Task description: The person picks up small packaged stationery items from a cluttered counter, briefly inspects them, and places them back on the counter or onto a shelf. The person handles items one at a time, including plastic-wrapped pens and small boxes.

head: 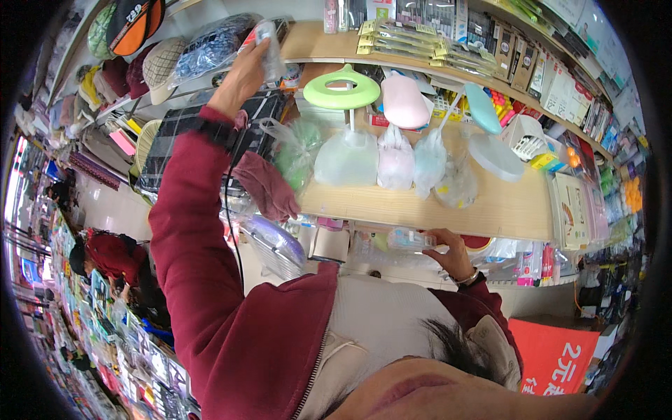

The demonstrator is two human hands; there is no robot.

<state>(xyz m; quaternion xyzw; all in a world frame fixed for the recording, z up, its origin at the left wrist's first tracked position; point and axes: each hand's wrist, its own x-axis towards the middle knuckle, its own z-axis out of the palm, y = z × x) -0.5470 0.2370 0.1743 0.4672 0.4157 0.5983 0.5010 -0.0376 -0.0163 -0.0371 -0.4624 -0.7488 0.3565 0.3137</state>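
My left hand is raised at the upper shelf, gripping a clear plastic package. Beside it lies a bagged blue patterned textile. Low in front of my body, my right hand pinches a small clear plastic box by one end, near the front edge of the wooden shelf. On that shelf stand a green ring-headed stand, a pink rounded-head one and a blue one. Their lower parts are wrapped in plastic.
A dusty-pink cloth hangs over the shelf edge by a dark plaid textile. Flat yellow-topped packets and boxes line the upper shelf. Hats sit at left. Another person in red is at lower left; a red sign stands at lower right.
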